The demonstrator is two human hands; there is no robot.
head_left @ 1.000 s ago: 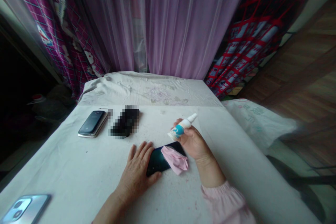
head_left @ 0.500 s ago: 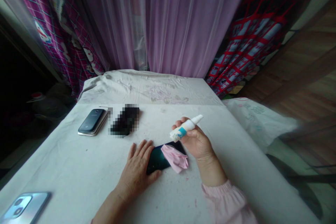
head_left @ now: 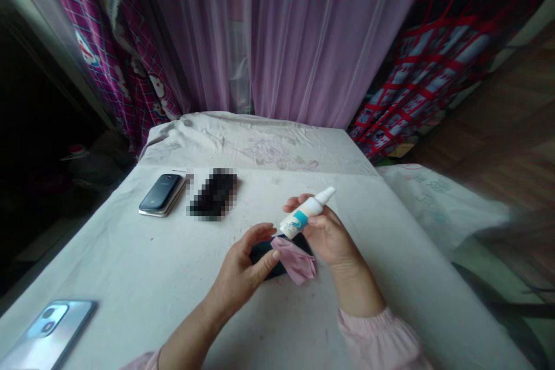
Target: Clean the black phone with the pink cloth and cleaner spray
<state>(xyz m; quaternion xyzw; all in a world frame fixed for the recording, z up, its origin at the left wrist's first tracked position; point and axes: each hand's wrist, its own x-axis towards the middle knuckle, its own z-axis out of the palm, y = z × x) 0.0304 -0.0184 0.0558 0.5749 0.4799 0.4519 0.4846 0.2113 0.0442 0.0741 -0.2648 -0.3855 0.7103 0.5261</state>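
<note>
My right hand (head_left: 326, 236) grips a small white spray bottle (head_left: 306, 213) with a blue label, tilted with its nozzle up and to the right. My left hand (head_left: 245, 269) hovers just above the table with fingers curved and apart, holding nothing, its fingertips close to the bottle's base. Under both hands lies a dark phone (head_left: 271, 254), screen up, mostly hidden. A crumpled pink cloth (head_left: 297, 259) rests on the phone's right end.
A white cloth covers the table (head_left: 130, 266). A dark phone with a silver rim (head_left: 161, 194) and a blurred black object (head_left: 212, 194) lie at the back left. A light blue phone (head_left: 50, 332) lies face down at the near left corner. Purple curtains (head_left: 286, 40) hang behind.
My left hand has lifted off the dark phone and turned toward the spray bottle. My right hand with the bottle has stayed in about the same place.
</note>
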